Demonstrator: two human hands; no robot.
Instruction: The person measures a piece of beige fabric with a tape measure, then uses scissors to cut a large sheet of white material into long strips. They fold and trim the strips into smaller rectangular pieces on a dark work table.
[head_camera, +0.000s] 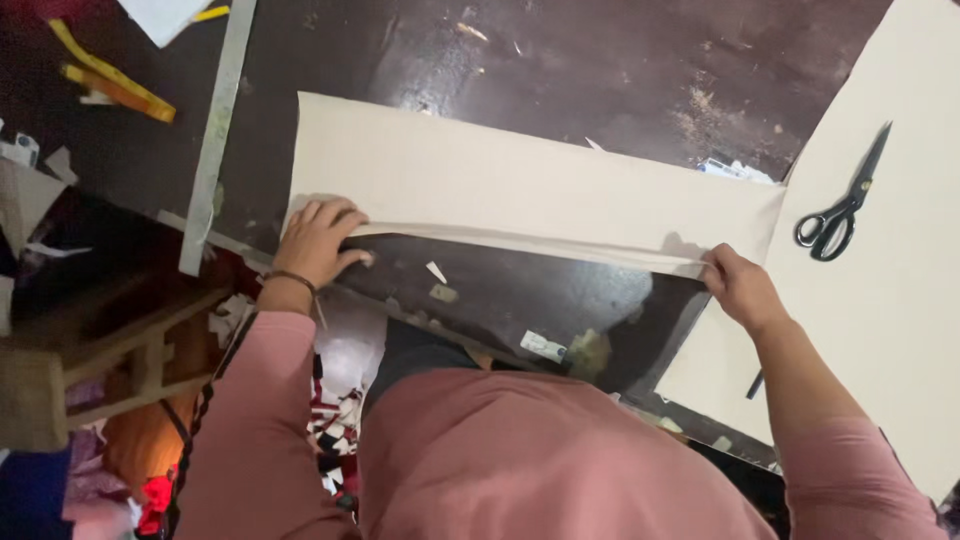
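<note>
A long cream strip of cloth (520, 180) lies folded across a dark worktable (560, 60). My left hand (318, 240) presses down on the strip's near left corner, fingers bent over the folded edge. My right hand (738, 285) pinches the near edge of the strip at its right end. Both sleeves are pink. A thin bracelet circles my left wrist.
Black scissors (842, 205) lie on a larger cream sheet (890, 290) at the right. A long grey ruler (215, 130) rests at the table's left edge. A yellow tape measure (110, 82) lies at the far left. Wooden stool (110, 350) and scraps sit on the floor.
</note>
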